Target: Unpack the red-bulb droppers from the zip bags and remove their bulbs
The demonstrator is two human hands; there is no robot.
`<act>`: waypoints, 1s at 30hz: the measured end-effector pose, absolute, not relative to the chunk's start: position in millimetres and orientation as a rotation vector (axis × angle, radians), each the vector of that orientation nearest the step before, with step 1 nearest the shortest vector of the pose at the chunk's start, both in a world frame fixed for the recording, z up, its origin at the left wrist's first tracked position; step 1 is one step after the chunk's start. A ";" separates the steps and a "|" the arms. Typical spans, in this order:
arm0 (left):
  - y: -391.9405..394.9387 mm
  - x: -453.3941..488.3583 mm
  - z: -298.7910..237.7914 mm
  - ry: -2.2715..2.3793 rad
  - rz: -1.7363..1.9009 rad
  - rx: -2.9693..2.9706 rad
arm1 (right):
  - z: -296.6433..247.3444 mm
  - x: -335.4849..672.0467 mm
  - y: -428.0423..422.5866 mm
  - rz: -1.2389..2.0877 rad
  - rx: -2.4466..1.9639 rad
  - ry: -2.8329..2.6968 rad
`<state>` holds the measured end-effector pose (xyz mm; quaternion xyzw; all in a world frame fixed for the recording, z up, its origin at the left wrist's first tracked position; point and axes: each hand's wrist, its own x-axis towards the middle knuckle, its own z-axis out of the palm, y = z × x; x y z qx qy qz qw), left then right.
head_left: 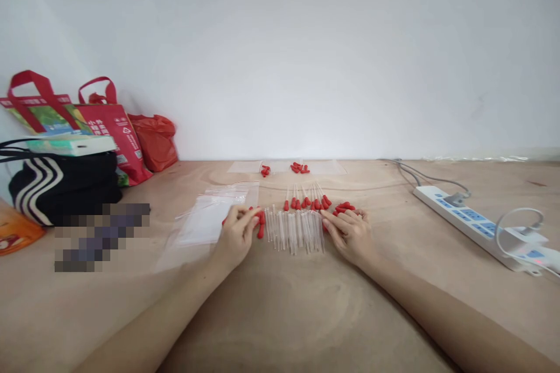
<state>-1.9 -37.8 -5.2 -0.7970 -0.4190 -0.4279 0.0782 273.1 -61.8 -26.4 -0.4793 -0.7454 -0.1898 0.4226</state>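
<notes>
A row of clear, thin dropper tubes [294, 232] lies on the wooden table between my two hands. My left hand [236, 236] is at the row's left end, thumb and fingers pinched on a red rubber bulb [261, 227], with more red bulbs partly hidden behind it. At the right end, my right hand [352, 236] has its thumb and forefinger closed; a bit of red shows by the fingertips, but what they hold is unclear. Just beyond the row lie several droppers with red bulbs [315, 204] fitted, tubes pointing away. Loose red bulbs [345, 207] lie beside my right hand.
Clear plastic bags [203, 215] lie to the left. Against the wall are more red bulbs [300, 168] on clear plastic. A white power strip [475, 224] with cables is at right. Shopping bags [116, 137] and a black striped bag [70, 186] stand at left.
</notes>
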 end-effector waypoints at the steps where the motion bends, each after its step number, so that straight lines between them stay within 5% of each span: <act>1: -32.1 -7.5 -4.7 -1.366 -1.300 -2.304 | -27.0 271.4 -59.7 -0.477 -1.225 -1.854; 10: -9.0 -43.2 -0.7 -2.070 -1.174 -2.220 | -28.4 254.6 -54.4 -0.441 -1.371 -1.839; 30: -28.0 10.4 17.6 -1.679 -1.041 -2.428 | -19.4 262.4 -60.8 -0.248 -1.300 -2.007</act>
